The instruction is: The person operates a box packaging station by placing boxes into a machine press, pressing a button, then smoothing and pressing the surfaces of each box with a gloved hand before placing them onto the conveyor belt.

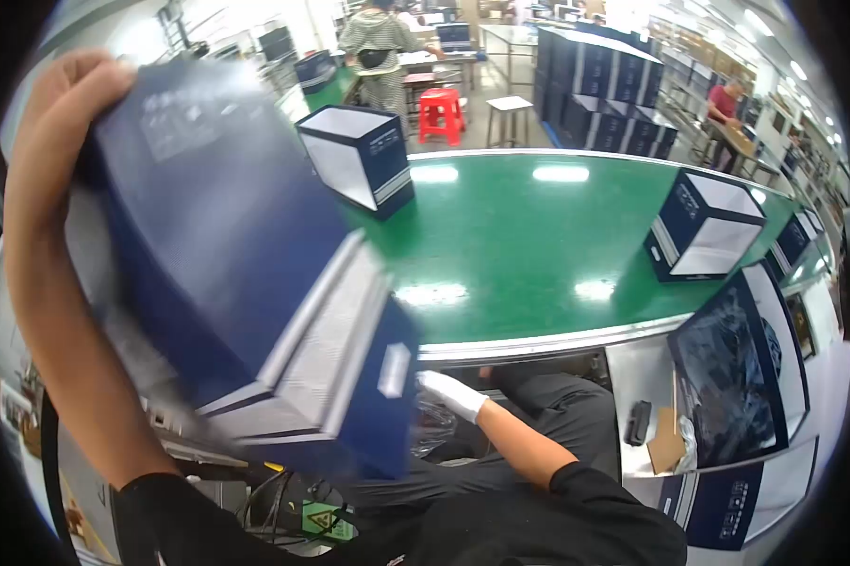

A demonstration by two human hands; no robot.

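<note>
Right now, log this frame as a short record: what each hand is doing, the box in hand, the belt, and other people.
left hand: bare, gripping the top edge of the blue box
right hand: white-gloved, at the box's lower corner; grip unclear
blue box: large, navy and white, tilted, blurred
green belt: carries two smaller boxes, one at far left, one at right
other people: one standing in the background, one seated far right

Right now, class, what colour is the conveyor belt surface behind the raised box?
Green, glossy with light reflections; the conveyor belt shows in the head view.
</note>
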